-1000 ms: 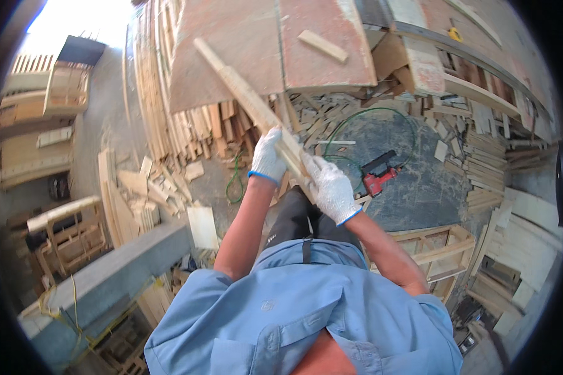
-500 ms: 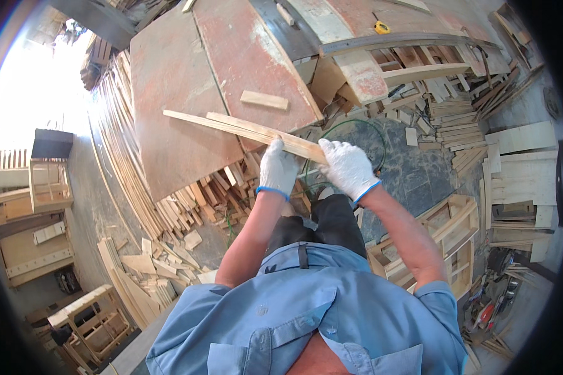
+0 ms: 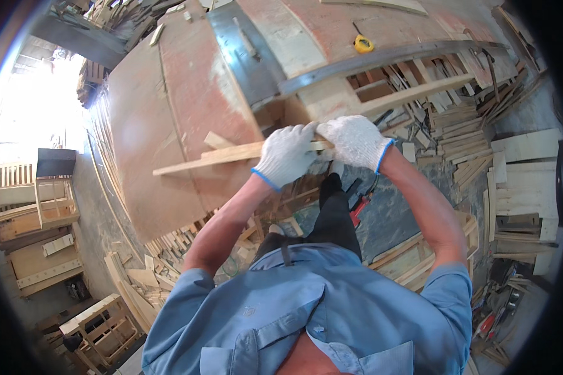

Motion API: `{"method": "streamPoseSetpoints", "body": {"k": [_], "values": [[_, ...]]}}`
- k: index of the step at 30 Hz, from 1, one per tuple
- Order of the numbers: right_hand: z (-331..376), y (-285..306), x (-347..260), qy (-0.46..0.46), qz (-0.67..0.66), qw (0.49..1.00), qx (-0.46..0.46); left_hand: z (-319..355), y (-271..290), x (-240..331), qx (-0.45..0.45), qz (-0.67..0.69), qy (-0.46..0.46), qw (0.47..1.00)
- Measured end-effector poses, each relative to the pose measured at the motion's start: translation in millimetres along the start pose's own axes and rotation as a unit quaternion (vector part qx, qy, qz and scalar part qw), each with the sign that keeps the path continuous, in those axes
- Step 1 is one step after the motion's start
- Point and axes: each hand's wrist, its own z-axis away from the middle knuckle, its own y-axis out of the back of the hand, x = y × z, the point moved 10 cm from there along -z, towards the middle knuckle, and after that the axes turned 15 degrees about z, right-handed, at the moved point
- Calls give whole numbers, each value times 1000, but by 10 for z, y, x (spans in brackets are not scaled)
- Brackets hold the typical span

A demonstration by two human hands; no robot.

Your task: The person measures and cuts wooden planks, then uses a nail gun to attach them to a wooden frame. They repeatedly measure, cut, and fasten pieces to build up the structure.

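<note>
Two thin wooden strips (image 3: 222,155) lie together in my gloved hands, their ends staggered at the left. My left hand (image 3: 288,153) is closed around them near the right end. At that right end my right hand (image 3: 355,140) is also closed on the strips, close beside the left. Both hands wear white knit gloves with blue cuffs. The strips reach out over the worn, reddish-brown tabletop (image 3: 150,134). Behind them a short wood block (image 3: 218,140) rests on the top, partly hidden by the strips.
A yellow tape measure (image 3: 363,44) sits on the far tabletop, beyond a long dark bar (image 3: 381,59). Wooden frames (image 3: 413,256) stand at my right. Stacked offcuts (image 3: 460,134) lie farther right. A red-handled tool (image 3: 358,209) is by my legs.
My hands have come closer together, and the strips have swung to a flatter angle. The view has shifted toward the right of the table; the red-handled tool has come into sight.
</note>
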Motion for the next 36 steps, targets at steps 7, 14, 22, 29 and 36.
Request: {"method": "streamPoseSetpoints", "body": {"k": [7, 14, 22, 29, 36], "values": [[-606, 113, 2528, -152, -294, 933, 141, -1206, 490, -363, 117, -17, 63, 991], [-1171, -824, 3568, -235, -281, 925, 99, -2186, 524, -646, 118, -65, 119, 984], [-1350, -1008, 3237, -136, -384, 907, 106, -2544, 228, -851, 70, -91, 149, 982], [-1364, -1122, 3392, -143, -319, 927, 138, -2804, 201, -881, 18, -132, 149, 980], [-1410, -1002, 3565, -126, -280, 934, 181, -2779, 90, -1206, 82, -97, 104, 986]]}}
